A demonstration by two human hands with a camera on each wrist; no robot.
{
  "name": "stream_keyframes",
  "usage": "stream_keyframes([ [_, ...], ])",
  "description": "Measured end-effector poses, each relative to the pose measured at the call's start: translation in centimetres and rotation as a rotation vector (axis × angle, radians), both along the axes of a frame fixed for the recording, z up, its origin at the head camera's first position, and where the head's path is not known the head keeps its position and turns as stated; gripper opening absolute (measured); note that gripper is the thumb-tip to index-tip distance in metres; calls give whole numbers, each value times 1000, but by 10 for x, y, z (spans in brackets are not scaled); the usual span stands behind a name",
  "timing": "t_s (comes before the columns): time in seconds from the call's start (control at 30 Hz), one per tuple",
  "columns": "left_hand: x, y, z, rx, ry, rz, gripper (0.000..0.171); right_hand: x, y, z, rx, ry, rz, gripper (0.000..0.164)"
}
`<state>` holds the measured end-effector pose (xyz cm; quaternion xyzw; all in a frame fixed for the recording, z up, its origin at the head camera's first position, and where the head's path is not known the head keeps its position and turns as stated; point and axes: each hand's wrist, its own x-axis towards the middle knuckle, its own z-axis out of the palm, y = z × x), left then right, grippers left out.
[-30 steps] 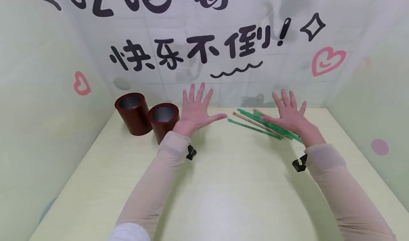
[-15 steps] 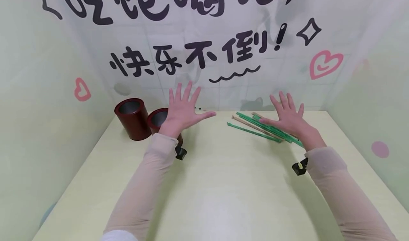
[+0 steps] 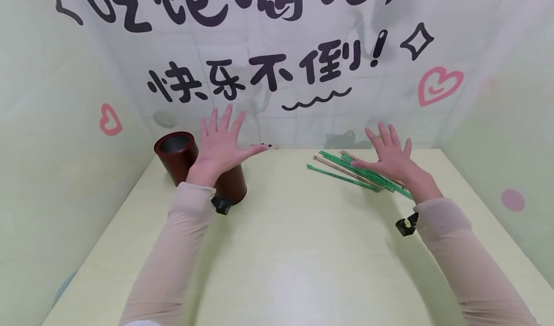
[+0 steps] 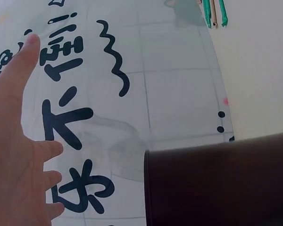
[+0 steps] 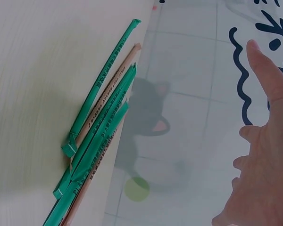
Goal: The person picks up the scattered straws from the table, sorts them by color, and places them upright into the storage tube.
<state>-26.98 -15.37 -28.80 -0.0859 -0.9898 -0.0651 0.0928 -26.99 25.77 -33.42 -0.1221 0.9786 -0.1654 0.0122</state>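
Note:
My left hand (image 3: 219,145) is raised with fingers spread, holding nothing, and in the head view it overlaps two dark red cylindrical cups. The left cup (image 3: 175,155) shows its open top; the right cup (image 3: 233,184) is mostly hidden behind the hand. In the left wrist view, the dark side of a cup (image 4: 221,183) lies beside the hand. My right hand (image 3: 391,157), also spread and holding nothing, hovers over several paper-wrapped straws. Some are green straws (image 5: 106,77), others are tan straws (image 5: 114,87), lying in a loose bundle on the table.
The pale table (image 3: 294,249) is bounded at the back by a white curtain (image 3: 277,37) with black lettering. Pale side walls (image 3: 56,172) with pink hearts and dots rise at left and right. A small black device (image 3: 406,225) sits at the right wrist.
My left hand has moved left, from beside the right cup to in front of the cups. My right hand has stayed nearly still. The cups and straws have not been moved.

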Motion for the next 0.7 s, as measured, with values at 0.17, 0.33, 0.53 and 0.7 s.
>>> stream_keyframes([
  [0.17,4,-19,-2,18,10,22,107,2,-1,-1,-9,-3,11,108],
  [0.33,8,-30,-3,34,4,29,109,4,-1,-2,-10,-14,4,107],
  [0.53,11,-41,-7,38,-1,20,110,5,1,-2,-13,-16,-2,105],
  [0.7,14,-50,-12,51,-5,-11,107,4,0,-4,-11,-22,0,106],
])
